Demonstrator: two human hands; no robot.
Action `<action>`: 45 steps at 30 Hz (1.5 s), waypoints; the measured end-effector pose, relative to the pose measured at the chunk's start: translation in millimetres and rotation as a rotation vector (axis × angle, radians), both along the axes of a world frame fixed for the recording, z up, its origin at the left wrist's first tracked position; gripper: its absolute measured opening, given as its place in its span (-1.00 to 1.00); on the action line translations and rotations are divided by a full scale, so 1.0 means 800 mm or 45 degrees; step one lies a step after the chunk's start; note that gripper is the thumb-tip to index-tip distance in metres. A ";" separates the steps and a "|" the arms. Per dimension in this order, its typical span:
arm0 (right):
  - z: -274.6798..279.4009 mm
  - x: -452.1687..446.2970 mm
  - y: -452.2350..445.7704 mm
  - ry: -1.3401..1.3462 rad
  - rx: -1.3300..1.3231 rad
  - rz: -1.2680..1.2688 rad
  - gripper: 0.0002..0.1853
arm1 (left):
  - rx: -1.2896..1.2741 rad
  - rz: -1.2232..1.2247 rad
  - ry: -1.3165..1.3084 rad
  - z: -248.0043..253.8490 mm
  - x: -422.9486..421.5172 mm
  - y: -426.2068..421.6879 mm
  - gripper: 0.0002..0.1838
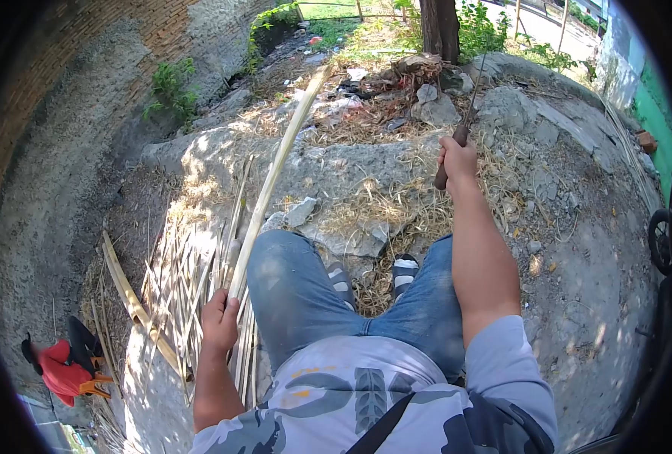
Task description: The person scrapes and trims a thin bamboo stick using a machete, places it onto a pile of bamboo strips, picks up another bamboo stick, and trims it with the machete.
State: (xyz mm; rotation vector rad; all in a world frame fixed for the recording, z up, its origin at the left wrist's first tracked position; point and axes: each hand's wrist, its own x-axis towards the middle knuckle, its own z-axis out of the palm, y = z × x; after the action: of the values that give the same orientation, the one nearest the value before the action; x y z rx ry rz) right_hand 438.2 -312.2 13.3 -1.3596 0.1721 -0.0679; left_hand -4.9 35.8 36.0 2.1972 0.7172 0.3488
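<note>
My left hand [219, 321] is closed round the lower end of a long pale bamboo strip [279, 159], which slants up and away past my left knee. In my right hand [457, 160] is the dark wooden handle of a knife [470, 110], its thin blade pointing up and forward. The blade and the strip are well apart. Many thin split strips [187, 276] lie on the ground to the left of my leg. Curled shavings [374, 208] are scattered between and beyond my feet.
Thick bamboo pieces [135, 306] lie further left. A person in red [57, 369] sits on an orange chair at the lower left. Ahead are loose rocks [436, 107] and a tree trunk [439, 30]. A brick wall [56, 98] runs along the left; a wheel [660, 240] shows at right.
</note>
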 end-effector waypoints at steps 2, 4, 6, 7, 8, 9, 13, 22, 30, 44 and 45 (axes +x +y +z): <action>-0.005 0.001 0.005 -0.020 -0.020 0.046 -0.83 | -0.152 -0.015 -0.014 -0.016 -0.009 0.018 -0.75; -0.005 -0.001 0.008 -0.041 -0.033 0.084 -0.82 | -0.120 0.001 -0.079 -0.006 -0.009 0.008 -0.73; -0.004 -0.005 0.010 -0.062 -0.036 0.115 -0.81 | -0.114 0.005 -0.272 -0.018 -0.017 0.020 -0.73; -0.004 -0.006 0.010 -0.051 -0.046 0.107 -0.82 | -0.096 -0.067 -0.420 -0.023 -0.019 0.032 -0.78; -0.004 -0.006 0.011 -0.041 -0.057 0.103 -0.83 | -0.064 0.012 -0.359 -0.010 -0.017 0.026 -0.80; -0.003 -0.007 0.012 -0.034 -0.069 0.099 -0.83 | -0.032 0.092 -0.300 0.013 -0.013 0.015 -0.82; 0.001 -0.009 0.008 -0.013 -0.069 0.108 -0.79 | 0.380 0.097 -0.245 0.032 -0.016 0.027 -0.80; -0.004 -0.009 0.013 0.011 -0.131 0.067 -0.79 | -0.075 0.169 -0.199 -0.011 -0.038 0.029 -0.63; -0.002 -0.014 0.020 0.020 -0.234 0.101 -0.76 | 0.041 0.252 -0.144 0.038 -0.050 0.025 -0.68; -0.007 -0.019 0.029 -0.281 -0.778 0.024 -0.69 | -0.543 0.182 0.073 -0.016 -0.034 0.017 -0.76; -0.004 -0.025 0.032 -0.424 -0.832 -0.015 -0.69 | -0.630 0.181 0.050 -0.013 -0.032 0.016 -0.78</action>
State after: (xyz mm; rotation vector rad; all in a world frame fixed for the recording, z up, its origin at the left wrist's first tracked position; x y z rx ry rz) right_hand 417.9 -286.6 10.2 -1.9723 -0.1386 -0.3842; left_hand -30.4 48.5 25.9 1.6944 0.8780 0.1743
